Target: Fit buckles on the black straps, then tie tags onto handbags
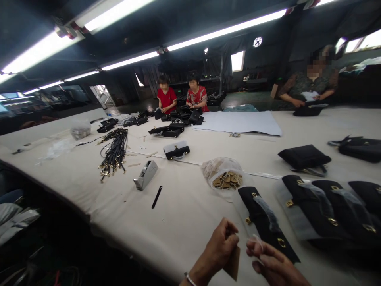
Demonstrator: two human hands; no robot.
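Near the bottom edge, my left hand (218,247) pinches a brown card hang tag (233,265), which dangles below the fingers. Just to its right, my right hand (274,260) is closed with the fingertips on a thin white string (257,240). Whether that string runs to the tag is too small to make out. Right behind my right hand lies a black handbag (251,200) with gold fittings and a plastic-wrapped handle. A white mesh bag (210,169) full of brown tags (228,180) stands beyond my hands.
More black handbags (315,214) line the right side. A grey tape dispenser (145,175), a black strip (156,197) and a heap of black straps (114,149) lie leftward on the white table (125,226). Two people (181,99) sit across; another person (309,85) handles a bag.
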